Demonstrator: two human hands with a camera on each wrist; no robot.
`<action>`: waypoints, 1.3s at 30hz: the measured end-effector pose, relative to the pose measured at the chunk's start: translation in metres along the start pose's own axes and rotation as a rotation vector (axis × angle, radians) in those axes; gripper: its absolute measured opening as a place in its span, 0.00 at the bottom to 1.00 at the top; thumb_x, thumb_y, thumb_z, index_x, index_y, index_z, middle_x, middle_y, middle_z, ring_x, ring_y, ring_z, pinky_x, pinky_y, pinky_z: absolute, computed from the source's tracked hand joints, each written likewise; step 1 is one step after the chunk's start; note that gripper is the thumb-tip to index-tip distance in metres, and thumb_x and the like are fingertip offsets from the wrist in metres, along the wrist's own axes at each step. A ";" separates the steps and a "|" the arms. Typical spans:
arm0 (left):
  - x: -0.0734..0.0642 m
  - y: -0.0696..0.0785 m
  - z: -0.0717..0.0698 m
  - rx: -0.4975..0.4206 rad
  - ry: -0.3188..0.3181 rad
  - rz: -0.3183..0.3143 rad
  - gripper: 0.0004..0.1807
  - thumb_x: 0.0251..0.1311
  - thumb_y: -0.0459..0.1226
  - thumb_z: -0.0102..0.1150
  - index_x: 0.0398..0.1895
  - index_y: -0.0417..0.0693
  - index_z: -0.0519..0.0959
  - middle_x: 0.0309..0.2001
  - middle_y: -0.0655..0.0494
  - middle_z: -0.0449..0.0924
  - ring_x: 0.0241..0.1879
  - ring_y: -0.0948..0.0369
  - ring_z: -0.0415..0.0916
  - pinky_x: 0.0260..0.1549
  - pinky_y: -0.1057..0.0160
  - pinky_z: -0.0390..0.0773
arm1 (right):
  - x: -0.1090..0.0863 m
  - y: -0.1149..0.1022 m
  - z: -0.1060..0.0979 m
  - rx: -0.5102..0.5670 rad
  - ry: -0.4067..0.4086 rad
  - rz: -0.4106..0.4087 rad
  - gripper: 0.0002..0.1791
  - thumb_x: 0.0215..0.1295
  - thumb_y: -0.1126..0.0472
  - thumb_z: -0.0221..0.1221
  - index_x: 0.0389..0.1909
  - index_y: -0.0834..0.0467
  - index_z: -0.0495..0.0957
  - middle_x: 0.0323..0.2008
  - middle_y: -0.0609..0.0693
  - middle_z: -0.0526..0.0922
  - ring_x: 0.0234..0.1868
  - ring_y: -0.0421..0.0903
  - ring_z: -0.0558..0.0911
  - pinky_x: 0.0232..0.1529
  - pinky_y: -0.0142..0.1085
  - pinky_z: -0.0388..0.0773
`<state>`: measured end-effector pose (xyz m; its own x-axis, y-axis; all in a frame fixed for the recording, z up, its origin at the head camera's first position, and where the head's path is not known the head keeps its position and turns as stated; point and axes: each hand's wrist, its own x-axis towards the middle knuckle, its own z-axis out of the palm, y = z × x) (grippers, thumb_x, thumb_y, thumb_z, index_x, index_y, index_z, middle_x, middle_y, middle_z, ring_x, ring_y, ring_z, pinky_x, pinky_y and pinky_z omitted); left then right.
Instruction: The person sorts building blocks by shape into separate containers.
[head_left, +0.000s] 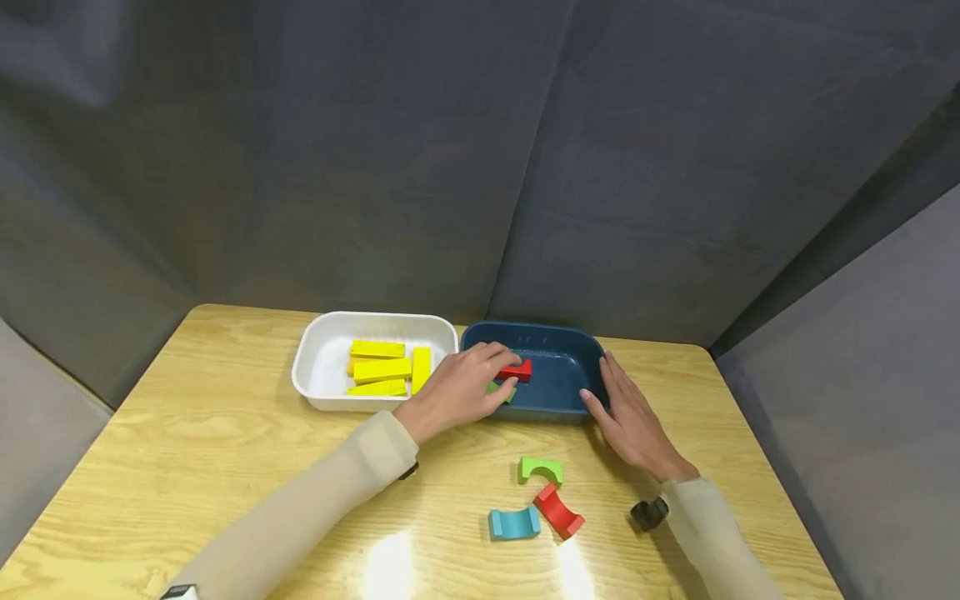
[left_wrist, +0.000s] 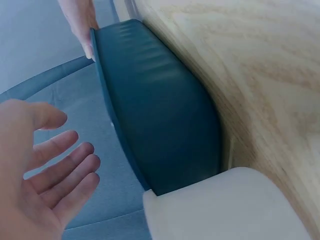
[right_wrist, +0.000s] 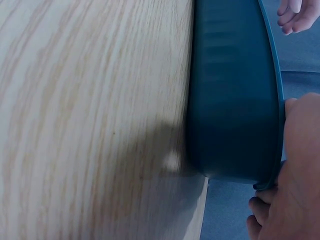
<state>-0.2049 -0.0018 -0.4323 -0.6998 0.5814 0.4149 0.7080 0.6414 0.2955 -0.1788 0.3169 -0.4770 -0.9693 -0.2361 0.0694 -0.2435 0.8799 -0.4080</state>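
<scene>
My left hand point(head_left: 468, 382) reaches over the left end of a dark blue tray point(head_left: 551, 410), fingers spread and loosely bent. In the left wrist view, nothing shows between the fingers of that left hand point(left_wrist: 55, 165). Just under it inside the tray are a red arch block point(head_left: 525, 372) and a green block point(head_left: 510, 394), both partly hidden by the hand. At the tray's right front corner my right hand point(head_left: 633, 425) holds the wall, thumb over the front rim and fingers along the right end. The right wrist view shows this right hand point(right_wrist: 300, 175) around the corner.
A white tray point(head_left: 318, 401) with several yellow blocks point(head_left: 382, 370) adjoins the blue one on the left. On the wooden table in front lie a green arch block point(head_left: 540, 467), a red arch block point(head_left: 558, 512) and a blue arch block point(head_left: 514, 525). Grey fabric point(head_left: 375, 167) hangs behind.
</scene>
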 end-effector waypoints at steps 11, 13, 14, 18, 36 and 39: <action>-0.017 0.017 -0.014 -0.087 0.013 0.058 0.18 0.73 0.44 0.66 0.61 0.48 0.85 0.58 0.54 0.87 0.52 0.57 0.86 0.39 0.64 0.88 | -0.002 -0.001 0.000 0.001 -0.006 -0.002 0.45 0.87 0.39 0.44 0.87 0.63 0.40 0.88 0.57 0.36 0.86 0.65 0.45 0.82 0.67 0.46; -0.021 0.021 -0.016 -0.100 0.008 0.063 0.17 0.73 0.43 0.66 0.61 0.48 0.86 0.58 0.54 0.87 0.52 0.57 0.86 0.38 0.65 0.88 | -0.001 -0.001 0.000 0.002 0.000 -0.004 0.45 0.86 0.38 0.44 0.87 0.63 0.41 0.88 0.57 0.36 0.86 0.64 0.45 0.82 0.67 0.46; -0.023 0.022 -0.017 -0.108 0.004 0.066 0.17 0.73 0.42 0.66 0.61 0.48 0.86 0.58 0.54 0.87 0.52 0.57 0.86 0.39 0.65 0.88 | -0.001 -0.001 0.000 0.003 0.005 -0.007 0.46 0.86 0.38 0.44 0.87 0.63 0.41 0.88 0.57 0.37 0.86 0.65 0.45 0.81 0.67 0.47; -0.031 0.029 -0.019 -0.119 -0.020 0.075 0.18 0.73 0.43 0.67 0.61 0.47 0.85 0.60 0.54 0.86 0.53 0.56 0.85 0.42 0.65 0.88 | -0.001 0.000 0.000 0.008 0.029 -0.023 0.45 0.86 0.39 0.45 0.87 0.64 0.43 0.88 0.58 0.38 0.86 0.66 0.48 0.80 0.68 0.48; -0.060 0.047 -0.016 -0.118 -0.051 0.126 0.20 0.72 0.46 0.68 0.62 0.48 0.85 0.59 0.54 0.87 0.56 0.58 0.86 0.46 0.66 0.88 | 0.001 -0.001 0.000 -0.003 -0.009 -0.008 0.45 0.87 0.39 0.43 0.87 0.64 0.40 0.88 0.57 0.35 0.86 0.65 0.45 0.82 0.67 0.46; -0.065 0.049 -0.013 -0.137 -0.062 0.136 0.20 0.72 0.45 0.68 0.62 0.48 0.85 0.59 0.55 0.87 0.55 0.59 0.86 0.49 0.66 0.88 | 0.001 -0.001 0.000 -0.004 -0.008 -0.009 0.45 0.87 0.39 0.43 0.87 0.64 0.40 0.88 0.57 0.35 0.86 0.65 0.45 0.82 0.67 0.46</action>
<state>-0.1232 -0.0148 -0.4334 -0.5982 0.6903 0.4069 0.7998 0.4831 0.3564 -0.1796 0.3158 -0.4763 -0.9668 -0.2468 0.0656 -0.2519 0.8795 -0.4037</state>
